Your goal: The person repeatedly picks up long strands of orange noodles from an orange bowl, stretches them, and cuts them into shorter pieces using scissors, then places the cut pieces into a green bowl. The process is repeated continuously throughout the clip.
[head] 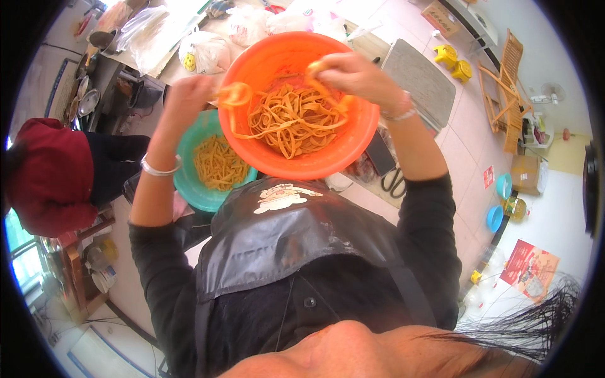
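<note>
A large orange plastic basin [302, 170] stands before me with a heap of long, flat, yellowish-brown strips [293, 123], like wide noodles, inside. My left hand [191, 97] is raised at the basin's left rim and grips a blurred loop of strip, from which a length runs down into the heap. Over the right part of the basin, my right hand [357, 75] pinches another strip that hangs down inside. A green plastic basin [186, 189], lower left and partly behind the orange one, holds shorter, straighter strips [220, 163] of similar colour.
Tied white plastic bags [205, 52] lie on the table beyond the basin. Black-handled scissors [393, 183] and a dark phone-like slab [379, 153] are at the lower right, below a grey board [418, 80]. A person in a red top [56, 177] is at the left, near pans.
</note>
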A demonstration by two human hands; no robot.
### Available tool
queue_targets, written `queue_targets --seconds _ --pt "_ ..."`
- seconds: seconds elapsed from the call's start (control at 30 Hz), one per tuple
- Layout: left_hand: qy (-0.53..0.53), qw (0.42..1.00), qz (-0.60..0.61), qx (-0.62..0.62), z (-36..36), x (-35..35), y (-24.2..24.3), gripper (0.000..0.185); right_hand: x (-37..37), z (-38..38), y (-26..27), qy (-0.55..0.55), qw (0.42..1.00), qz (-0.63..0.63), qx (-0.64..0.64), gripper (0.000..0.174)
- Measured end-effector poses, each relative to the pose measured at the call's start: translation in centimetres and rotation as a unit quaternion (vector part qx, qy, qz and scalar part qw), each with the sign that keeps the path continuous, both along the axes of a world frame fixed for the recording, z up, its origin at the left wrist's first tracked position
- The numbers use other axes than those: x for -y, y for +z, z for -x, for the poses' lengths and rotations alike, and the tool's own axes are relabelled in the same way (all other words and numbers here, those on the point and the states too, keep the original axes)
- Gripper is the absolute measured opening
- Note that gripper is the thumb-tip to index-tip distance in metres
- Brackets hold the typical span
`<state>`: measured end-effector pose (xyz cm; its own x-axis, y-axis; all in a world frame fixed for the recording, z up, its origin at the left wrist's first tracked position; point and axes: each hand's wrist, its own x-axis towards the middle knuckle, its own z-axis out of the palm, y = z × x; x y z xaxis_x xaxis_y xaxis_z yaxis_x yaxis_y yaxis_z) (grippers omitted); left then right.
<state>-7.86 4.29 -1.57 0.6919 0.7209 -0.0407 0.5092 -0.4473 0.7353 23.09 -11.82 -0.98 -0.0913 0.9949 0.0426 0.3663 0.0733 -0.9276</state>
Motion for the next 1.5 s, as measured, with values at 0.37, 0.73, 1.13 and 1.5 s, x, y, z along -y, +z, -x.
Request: queue_targets --seconds 0.37,0.73,1.13,1.5 --pt "-0.192 0.981 -0.023 -0.034 -8.2 2.8 3.0 0.033 -4.5 4.3 2.7 0.122 0.948 -0.14 0.257 0.016" --pt "0.1 0.84 0.323 0.425 0.0 -7.8 3.9 0.015 2.4 -5.9 -14.5 0.035 0.984 0.124 -0.122 0.014" --pt "0.005 0.957 0.221 0.188 -7.7 0.5 3.7 0.043 0.6 -2.1 15.7 -0.038 0.962 -0.132 -0.237 0.018" --pt "-0.041 0.923 0.265 0.277 -8.8 6.4 1.7 0.03 -1.3 4.4 2.9 -0.047 0.994 -0.043 -0.089 0.018"
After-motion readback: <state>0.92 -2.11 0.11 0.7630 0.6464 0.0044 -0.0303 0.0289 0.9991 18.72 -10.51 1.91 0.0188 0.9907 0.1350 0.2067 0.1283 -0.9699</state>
